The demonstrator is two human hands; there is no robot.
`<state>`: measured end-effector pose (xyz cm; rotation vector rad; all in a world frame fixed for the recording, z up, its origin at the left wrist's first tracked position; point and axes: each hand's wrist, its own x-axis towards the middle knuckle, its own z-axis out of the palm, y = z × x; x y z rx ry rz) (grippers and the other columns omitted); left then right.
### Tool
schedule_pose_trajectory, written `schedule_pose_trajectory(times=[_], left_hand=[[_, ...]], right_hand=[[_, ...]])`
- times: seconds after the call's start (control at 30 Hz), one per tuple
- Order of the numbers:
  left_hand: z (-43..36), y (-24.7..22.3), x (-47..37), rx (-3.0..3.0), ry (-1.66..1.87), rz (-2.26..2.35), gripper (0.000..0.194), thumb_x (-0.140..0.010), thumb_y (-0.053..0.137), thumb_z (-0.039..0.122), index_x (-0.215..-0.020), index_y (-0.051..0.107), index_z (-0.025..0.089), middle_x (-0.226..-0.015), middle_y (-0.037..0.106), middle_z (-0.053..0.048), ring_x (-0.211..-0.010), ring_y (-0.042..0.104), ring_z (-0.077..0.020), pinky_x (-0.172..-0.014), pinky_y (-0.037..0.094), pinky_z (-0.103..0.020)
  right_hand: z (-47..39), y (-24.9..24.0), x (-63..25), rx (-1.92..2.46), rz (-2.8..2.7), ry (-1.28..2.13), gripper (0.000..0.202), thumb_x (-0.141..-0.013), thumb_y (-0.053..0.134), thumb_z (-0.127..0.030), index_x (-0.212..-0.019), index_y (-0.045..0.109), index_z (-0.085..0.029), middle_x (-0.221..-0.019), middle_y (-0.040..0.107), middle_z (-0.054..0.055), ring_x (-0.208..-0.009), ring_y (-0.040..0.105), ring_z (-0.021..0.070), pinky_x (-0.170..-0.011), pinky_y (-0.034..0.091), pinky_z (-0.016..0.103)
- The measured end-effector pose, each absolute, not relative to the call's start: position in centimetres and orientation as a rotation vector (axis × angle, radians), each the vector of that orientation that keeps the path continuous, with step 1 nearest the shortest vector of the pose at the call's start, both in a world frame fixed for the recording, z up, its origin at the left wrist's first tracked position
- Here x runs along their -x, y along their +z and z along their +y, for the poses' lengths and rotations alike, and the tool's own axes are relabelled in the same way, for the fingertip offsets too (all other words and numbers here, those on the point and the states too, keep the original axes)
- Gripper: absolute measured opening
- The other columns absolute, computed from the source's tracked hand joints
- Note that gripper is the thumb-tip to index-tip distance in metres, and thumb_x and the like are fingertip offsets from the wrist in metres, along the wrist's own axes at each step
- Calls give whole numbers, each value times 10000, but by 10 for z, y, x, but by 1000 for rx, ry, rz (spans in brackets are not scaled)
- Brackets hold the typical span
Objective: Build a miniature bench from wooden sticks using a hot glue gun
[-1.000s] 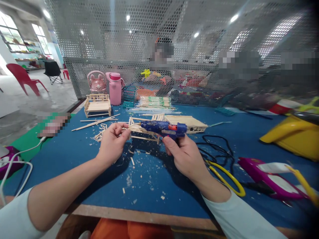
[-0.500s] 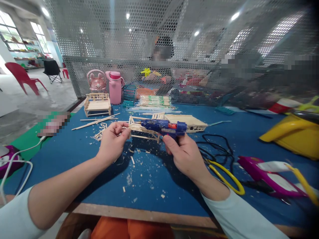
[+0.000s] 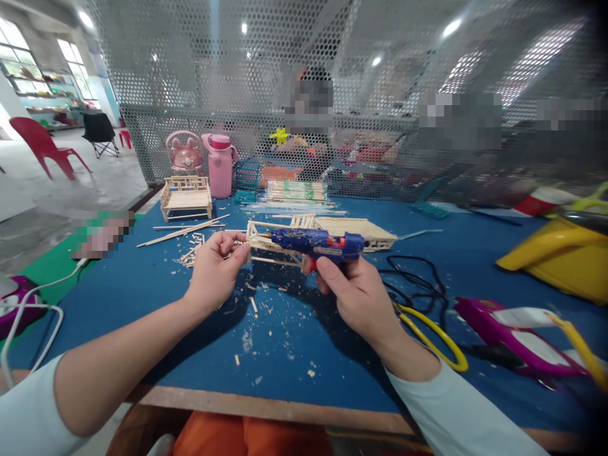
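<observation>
My left hand [image 3: 217, 265] pinches the left end of a small wooden stick frame [image 3: 278, 260] over the blue table. Wrapped round the handle of a blue glue gun [image 3: 304, 240] is my right hand [image 3: 358, 291]. The gun lies level across the frame, its nozzle pointing left near the frame's left end, and it hides part of the frame. Behind the gun lies a flat wooden stick model [image 3: 354, 229]. Short cut sticks [image 3: 192, 249] are heaped beside my left hand.
On the blue table [image 3: 294, 354] stand a stick model bed [image 3: 187, 201] and a pink bottle [image 3: 220, 166]. To the right are a black cable [image 3: 418, 278], yellow-handled tool [image 3: 439, 332], purple device [image 3: 517, 335] and yellow object [image 3: 565, 256]. A person [image 3: 311, 136] sits behind the mesh.
The glue gun and my right hand have shifted slightly to the right. My left hand keeps its hold on the stick frame in nearly the same place.
</observation>
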<state>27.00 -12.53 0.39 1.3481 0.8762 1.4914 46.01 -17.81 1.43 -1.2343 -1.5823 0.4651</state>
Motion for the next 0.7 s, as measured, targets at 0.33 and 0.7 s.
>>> schedule_pose_trajectory(times=[0.33,0.7], left_hand=[[-125,4,-270,-1340,1488,869,362,-693,603,125,-567,270,194,-797,555,2,-557,449,-51,-559,431,-216],[-125,2,-270,-1313,1489,848,357,-693,606,114,-568,282,194,-800,570,-1,-542,442,-51,-542,419,-225]], right_hand=[[-179,16,-459,1173,-1538,539,309,-808,544,-511,-824,548,-202,-619,589,-6,-495,477,120,-508,423,272],[-176,6,-464,1221,-1572,502,280,-856,489,-488,-867,511,-209,-655,555,-23,-484,468,104,-484,399,259]])
